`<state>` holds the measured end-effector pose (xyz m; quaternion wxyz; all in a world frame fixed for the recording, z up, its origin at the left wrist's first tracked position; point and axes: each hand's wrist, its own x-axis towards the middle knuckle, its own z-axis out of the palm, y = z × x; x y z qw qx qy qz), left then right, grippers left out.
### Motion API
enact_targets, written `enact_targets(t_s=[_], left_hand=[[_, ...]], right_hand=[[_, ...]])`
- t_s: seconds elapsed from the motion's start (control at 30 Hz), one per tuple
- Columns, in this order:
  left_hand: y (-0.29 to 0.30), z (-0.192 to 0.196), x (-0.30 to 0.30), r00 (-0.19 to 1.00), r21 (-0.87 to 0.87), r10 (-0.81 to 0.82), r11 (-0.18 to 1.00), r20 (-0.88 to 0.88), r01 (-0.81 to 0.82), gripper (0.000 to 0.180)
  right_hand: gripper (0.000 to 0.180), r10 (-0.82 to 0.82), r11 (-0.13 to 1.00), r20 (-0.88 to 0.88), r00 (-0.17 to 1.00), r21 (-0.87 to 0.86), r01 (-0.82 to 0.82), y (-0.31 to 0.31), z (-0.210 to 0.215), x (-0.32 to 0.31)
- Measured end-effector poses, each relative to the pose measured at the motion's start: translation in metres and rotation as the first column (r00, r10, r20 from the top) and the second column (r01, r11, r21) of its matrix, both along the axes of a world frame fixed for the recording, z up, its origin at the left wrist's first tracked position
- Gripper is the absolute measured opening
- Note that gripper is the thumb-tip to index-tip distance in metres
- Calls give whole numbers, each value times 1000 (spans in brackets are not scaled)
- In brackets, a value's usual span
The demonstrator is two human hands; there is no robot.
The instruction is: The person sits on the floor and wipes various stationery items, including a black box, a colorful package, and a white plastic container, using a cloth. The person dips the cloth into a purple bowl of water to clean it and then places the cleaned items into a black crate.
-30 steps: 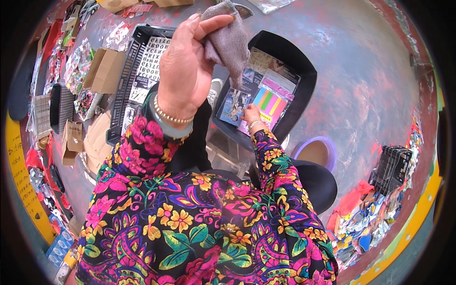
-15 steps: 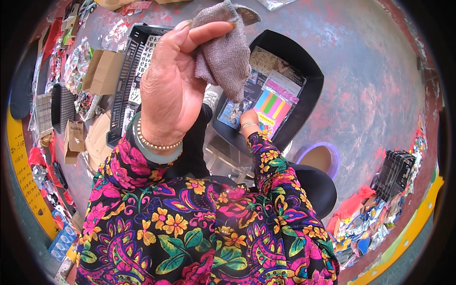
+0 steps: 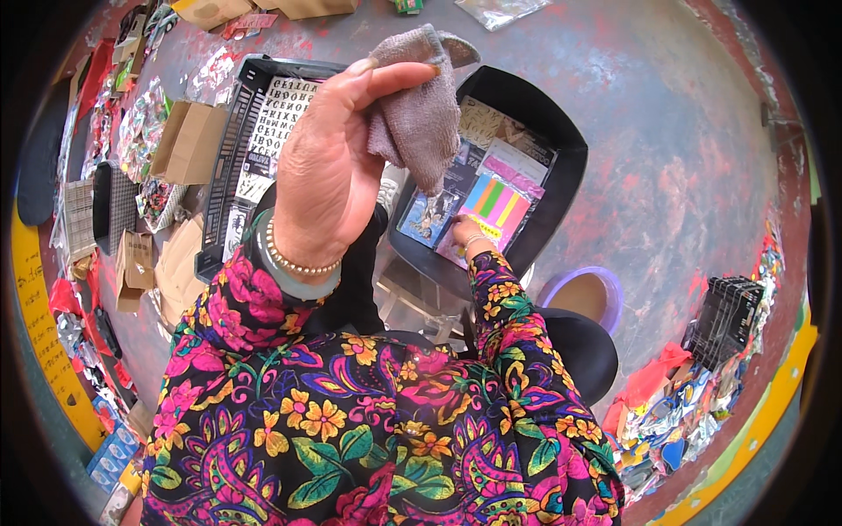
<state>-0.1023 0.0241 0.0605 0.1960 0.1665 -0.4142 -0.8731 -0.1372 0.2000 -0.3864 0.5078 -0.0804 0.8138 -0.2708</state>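
Note:
My left hand (image 3: 329, 158) is raised high, close to the camera, with a grey-mauve cloth (image 3: 408, 118) pinched between thumb and fingers; the cloth hangs down in folds. Lower and to the right, my right hand (image 3: 467, 231) reaches into a black plastic bin (image 3: 561, 175). Its fingers are closed at the left edge of a clear packet of coloured strips (image 3: 497, 203), pink, orange, green and yellow. Beside that packet in the bin lie a blue picture packet (image 3: 428, 216) and a pale sheet with dark patterns (image 3: 481, 121).
A black slatted crate (image 3: 226, 167) holding lettered sheets (image 3: 279, 114) stands left of my left hand. A purple-rimmed round tub (image 3: 614, 302) is at the right. Cardboard boxes (image 3: 187, 145) and heaped packets (image 3: 143, 123) line the left; a black crate (image 3: 724, 323) stands at the far right.
My right hand has shifted slightly, along the lower left edge of the strip packet, and more of the packet shows. My left hand still holds up the cloth. The view has moved a little.

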Motion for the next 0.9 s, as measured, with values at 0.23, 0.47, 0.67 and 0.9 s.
enact_targets(t_s=[0.23,0.47,0.67,0.9], left_hand=[[-7,-7,-6,991,70,-134,989,0,133,35],[-14,-32,-17,974,-45,-217,976,-65,214,37],[-17,-58,-20,956,-356,-275,907,-99,224,52],[-19,-63,-11,930,-212,-366,911,-16,355,62]], right_hand=[[38,-439,345,627,643,-543,765,-42,144,-83],[60,-130,254,220,967,-935,247,-56,364,-85],[33,-283,563,-122,951,-824,61,-48,400,-56],[33,-198,357,316,928,-858,368,9,383,-44]])
